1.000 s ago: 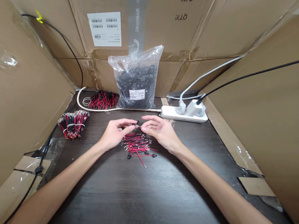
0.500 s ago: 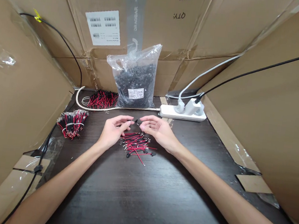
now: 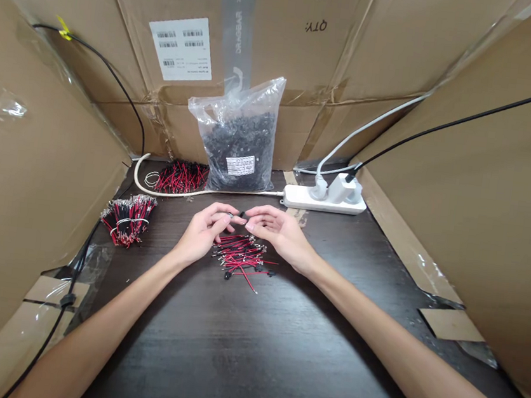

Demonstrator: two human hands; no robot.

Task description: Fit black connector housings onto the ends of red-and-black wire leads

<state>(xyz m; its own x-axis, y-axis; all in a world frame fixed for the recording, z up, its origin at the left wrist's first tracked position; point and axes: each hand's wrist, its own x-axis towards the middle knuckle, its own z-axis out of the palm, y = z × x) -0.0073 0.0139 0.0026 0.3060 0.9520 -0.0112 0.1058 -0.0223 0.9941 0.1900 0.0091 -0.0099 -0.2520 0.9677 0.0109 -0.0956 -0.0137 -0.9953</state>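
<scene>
**Both hands pinching one small part over the loose wire pile**

- Nearest: bare dark table (image 3: pixel 248 350), both forearms reaching in across it.
- Loose pile of red/black wires (image 3: pixel 240 257) lies under and just behind the hands. A few strays with black ends sit at its near edge.
- Left hand (image 3: pixel 204 233): thumb and forefinger are closed in a pinch, other fingers curled loosely.
- Right hand (image 3: pixel 275 233): same kind of pinch, palm turned partly up.
- The fingertips meet on a small black part (image 3: pixel 242 215), held just above the table at the far edge of the pile. Whether a wire is in that pinch too is too small to tell.
- Left side: tied bundle (image 3: pixel 129 218) of the same wires. A second bundle (image 3: pixel 181 178) lies further back, touching the white cord (image 3: pixel 140 178).
- Back: power strip (image 3: pixel 325 199) with two plugs in. A clear bag (image 3: pixel 239 142) of black parts leans on the cardboard wall (image 3: pixel 35 153).

Risks, my read:
- The part is tiny and held by fingertips only. A slip would drop it into the pile or onto the dark table, where black on black is hard to find.
- The pile sits right under the wrists, so a sweep of either one would scatter wires or snag the strays.
- The bag only leans, so a knock could tip it onto the cord and the far bundle.
- Bare wire ends lie fairly near the live strip. Keep them apart.
</scene>
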